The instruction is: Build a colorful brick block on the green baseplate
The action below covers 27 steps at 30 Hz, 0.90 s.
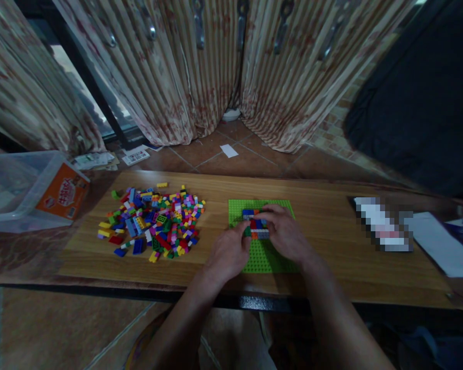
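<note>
A bright green studded baseplate (270,262) lies on the wooden table, carrying a small build of toy bricks (260,234) in blue, red, grey and orange. At the left side of the build, the fingers of my left hand (229,252) close on a dark green brick (247,231). From the right, my right hand (285,231) reaches over the build with its fingers bent and pressed against the bricks. Its fingers and thumb cover part of the build, so the exact contact is hidden.
A large heap of loose colourful bricks (165,221) spreads over the table's left part. A clear plastic box (19,216) with an orange label stands at the far left. To the right lie a blurred-out phone-like object (381,223) and white paper (447,246). Curtains (200,77) hang behind.
</note>
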### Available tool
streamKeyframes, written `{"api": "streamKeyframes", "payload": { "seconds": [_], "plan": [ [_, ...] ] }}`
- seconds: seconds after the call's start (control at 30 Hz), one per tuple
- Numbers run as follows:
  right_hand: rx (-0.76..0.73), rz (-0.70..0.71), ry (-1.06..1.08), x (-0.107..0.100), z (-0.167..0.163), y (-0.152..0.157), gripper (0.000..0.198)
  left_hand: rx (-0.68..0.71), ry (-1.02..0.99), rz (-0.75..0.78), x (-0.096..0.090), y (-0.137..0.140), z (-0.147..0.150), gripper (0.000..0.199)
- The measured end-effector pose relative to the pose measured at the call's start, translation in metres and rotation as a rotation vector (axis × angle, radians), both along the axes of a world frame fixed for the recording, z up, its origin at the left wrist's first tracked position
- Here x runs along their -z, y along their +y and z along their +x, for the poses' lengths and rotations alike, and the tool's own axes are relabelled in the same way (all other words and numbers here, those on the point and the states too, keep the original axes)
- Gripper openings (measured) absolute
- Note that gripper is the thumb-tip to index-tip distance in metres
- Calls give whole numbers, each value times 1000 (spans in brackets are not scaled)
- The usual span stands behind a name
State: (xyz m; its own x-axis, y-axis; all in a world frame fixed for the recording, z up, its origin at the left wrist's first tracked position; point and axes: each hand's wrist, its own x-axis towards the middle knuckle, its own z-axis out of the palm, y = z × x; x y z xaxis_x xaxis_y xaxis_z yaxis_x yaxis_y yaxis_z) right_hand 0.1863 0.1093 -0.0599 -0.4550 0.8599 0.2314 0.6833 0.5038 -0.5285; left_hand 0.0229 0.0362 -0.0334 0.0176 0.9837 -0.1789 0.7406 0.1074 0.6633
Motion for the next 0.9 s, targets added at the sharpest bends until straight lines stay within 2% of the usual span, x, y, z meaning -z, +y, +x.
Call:
{"api": "streamKeyframes", "payload": {
  "seconds": [0.3, 0.43, 0.53, 0.67, 0.9],
  "plan": [
    [-3, 20, 1, 3, -3, 1, 41, 87, 184, 96, 5, -6, 7, 44],
    [22, -22, 70, 1, -6, 1, 32, 158, 364, 36, -2, -8, 14, 48],
    [95, -87, 153, 0, -7, 2, 22, 192, 457, -9, -10, -9, 19, 52],
    [178, -110, 205, 3, -9, 3, 16, 207, 506, -31, -14, -9, 22, 51],
    [238, -138, 236, 8, -14, 5, 13, 212, 542, 13, -10, -8, 25, 47]
  ]
}}
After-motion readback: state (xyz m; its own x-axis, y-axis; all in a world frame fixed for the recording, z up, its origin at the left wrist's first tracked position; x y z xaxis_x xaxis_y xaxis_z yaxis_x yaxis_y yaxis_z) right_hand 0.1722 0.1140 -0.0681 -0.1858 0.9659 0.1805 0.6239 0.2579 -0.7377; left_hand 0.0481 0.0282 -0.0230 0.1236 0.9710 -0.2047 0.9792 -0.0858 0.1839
